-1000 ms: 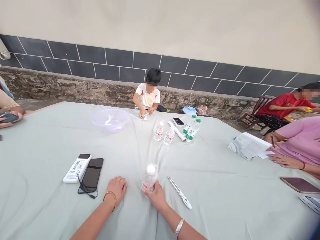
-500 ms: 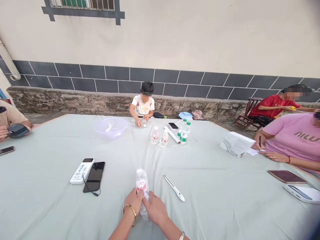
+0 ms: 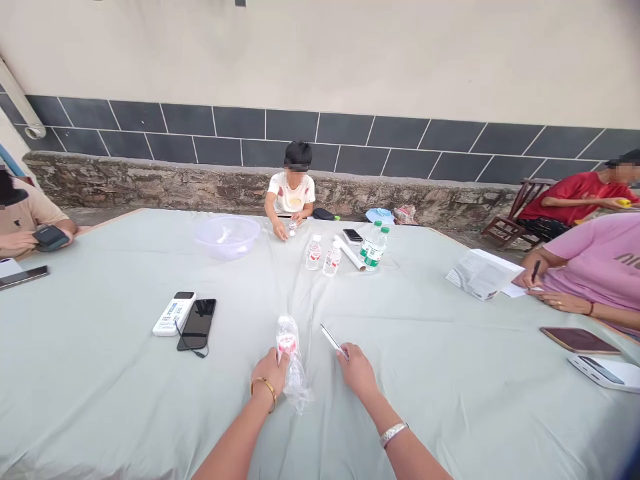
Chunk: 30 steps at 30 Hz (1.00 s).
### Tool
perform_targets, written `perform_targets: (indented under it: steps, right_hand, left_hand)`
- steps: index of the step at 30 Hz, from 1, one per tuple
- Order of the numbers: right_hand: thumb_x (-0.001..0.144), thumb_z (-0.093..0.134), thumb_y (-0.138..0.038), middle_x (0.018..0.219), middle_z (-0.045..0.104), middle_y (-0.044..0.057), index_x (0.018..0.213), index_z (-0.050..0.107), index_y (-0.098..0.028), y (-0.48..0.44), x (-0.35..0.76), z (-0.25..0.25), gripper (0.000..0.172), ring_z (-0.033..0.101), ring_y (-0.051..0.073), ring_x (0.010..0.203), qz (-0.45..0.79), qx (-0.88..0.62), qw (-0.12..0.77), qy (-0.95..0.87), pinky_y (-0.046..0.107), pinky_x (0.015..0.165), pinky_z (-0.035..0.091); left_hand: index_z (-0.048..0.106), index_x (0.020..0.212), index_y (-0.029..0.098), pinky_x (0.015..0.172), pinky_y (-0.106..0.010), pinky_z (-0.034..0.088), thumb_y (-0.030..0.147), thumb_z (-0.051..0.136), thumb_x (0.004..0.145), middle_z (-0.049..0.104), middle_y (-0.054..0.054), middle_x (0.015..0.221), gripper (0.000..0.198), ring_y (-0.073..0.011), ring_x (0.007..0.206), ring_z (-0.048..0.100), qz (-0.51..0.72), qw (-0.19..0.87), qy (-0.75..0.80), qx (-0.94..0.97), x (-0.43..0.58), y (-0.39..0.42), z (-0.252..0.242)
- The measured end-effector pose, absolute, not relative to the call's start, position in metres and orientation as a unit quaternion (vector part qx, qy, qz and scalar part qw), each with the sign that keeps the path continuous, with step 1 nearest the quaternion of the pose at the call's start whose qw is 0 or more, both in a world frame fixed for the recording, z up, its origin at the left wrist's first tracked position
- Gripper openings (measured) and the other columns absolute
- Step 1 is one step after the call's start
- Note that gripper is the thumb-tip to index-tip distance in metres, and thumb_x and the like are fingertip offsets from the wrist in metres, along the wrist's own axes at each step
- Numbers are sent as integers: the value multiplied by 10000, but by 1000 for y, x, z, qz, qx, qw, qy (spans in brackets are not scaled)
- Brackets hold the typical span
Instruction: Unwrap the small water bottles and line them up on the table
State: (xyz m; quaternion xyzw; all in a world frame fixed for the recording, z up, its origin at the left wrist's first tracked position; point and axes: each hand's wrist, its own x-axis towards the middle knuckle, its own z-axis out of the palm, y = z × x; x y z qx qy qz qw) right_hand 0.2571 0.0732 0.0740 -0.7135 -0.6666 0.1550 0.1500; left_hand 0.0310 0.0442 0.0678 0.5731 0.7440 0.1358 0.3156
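A clear plastic bottle (image 3: 289,357) with a red label lies on its side on the grey-green tablecloth (image 3: 100,400) in front of me. My left hand (image 3: 270,370), with a gold bangle on the wrist, is closed on the bottle's side. My right hand (image 3: 356,369), with a silver bracelet, is closed round the near end of a white pen-like tool (image 3: 331,340), whose far end points up and away to the left.
A white device (image 3: 173,313) and black phone (image 3: 197,323) lie to my left. Further off are a clear bowl (image 3: 227,235), several bottles (image 3: 345,253) and a child. A person in pink writes at right by papers (image 3: 480,273); phones (image 3: 580,340) lie near.
My right hand left the bottle, moved right and took hold of the white tool, which is now raised at its far end. My left hand stays on the lying bottle.
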Motion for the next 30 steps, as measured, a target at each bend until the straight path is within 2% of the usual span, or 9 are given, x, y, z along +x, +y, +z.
perform_targets:
  steps: [5, 9, 12, 17, 21, 23, 25, 28, 30]
  right_hand:
    - [892, 346, -275, 735, 609, 46, 745, 568, -178, 99, 205, 103, 284, 529, 150, 666, 300, -662, 203, -656, 242, 602, 354]
    - [878, 291, -231, 635, 595, 15, 749, 570, -172, 105, 184, 109, 313, 487, 121, 541, 366, -659, 210, -623, 219, 523, 345]
    - [869, 307, -257, 591, 568, -5, 724, 582, -177, 75, 191, 102, 321, 483, 118, 540, 384, -638, 218, -631, 208, 520, 347]
    - [884, 314, -363, 581, 544, -20, 859, 637, -199, -5, 227, 97, 363, 489, 135, 553, 404, -592, 209, -665, 228, 526, 343]
    - [875, 344, -400, 597, 567, -16, 927, 666, -204, -22, 255, 102, 381, 534, 151, 590, 447, -557, 175, -677, 244, 566, 379]
    - [880, 328, -380, 617, 582, -10, 966, 660, -204, -7, 266, 103, 386, 551, 157, 605, 406, -596, 178, -669, 251, 581, 393]
    - [893, 307, -342, 685, 617, 11, 1037, 636, -201, 17, 275, 101, 385, 572, 170, 651, 307, -668, 168, -656, 263, 607, 402]
    - [901, 335, -266, 889, 657, 77, 1101, 607, -183, 49, 281, 95, 347, 595, 207, 833, 151, -733, 99, -656, 291, 690, 406]
    - [869, 410, -204, 1045, 632, 119, 1103, 607, -169, 58, 275, 92, 308, 559, 244, 995, 80, -740, 65, -665, 317, 768, 398]
  left_hand:
    - [474, 778, 228, 634, -301, 389, 529, 127, 906, 664, -70, 843, 476, -225, 802, 616, 138, 313, 745, 573, 28, 43, 71]
    - [485, 761, 221, 645, -298, 398, 502, 145, 912, 665, -81, 857, 466, -218, 806, 614, 142, 311, 746, 572, 26, 43, 73]
    - [494, 756, 216, 645, -298, 402, 497, 154, 914, 666, -83, 851, 469, -215, 797, 615, 145, 311, 744, 573, 26, 44, 73]
    - [513, 763, 213, 647, -302, 407, 513, 141, 913, 666, -82, 823, 501, -220, 788, 619, 149, 321, 743, 568, 25, 45, 71]
    - [542, 835, 204, 668, -310, 412, 514, 133, 913, 669, -97, 858, 519, -237, 825, 622, 150, 327, 746, 560, 24, 42, 71]
    - [553, 893, 200, 696, -308, 417, 500, 107, 918, 669, -97, 894, 538, -235, 857, 620, 157, 329, 743, 561, 24, 40, 71]
    - [559, 970, 200, 728, -297, 421, 469, 75, 926, 669, -87, 940, 556, -219, 895, 617, 166, 332, 737, 564, 23, 38, 72]
    - [544, 1097, 198, 762, -277, 422, 412, 125, 935, 674, -72, 981, 498, -195, 930, 617, 169, 342, 729, 569, 22, 38, 71]
    - [536, 1141, 191, 768, -272, 423, 391, 211, 926, 679, -70, 990, 438, -192, 939, 618, 162, 348, 727, 569, 22, 40, 71]
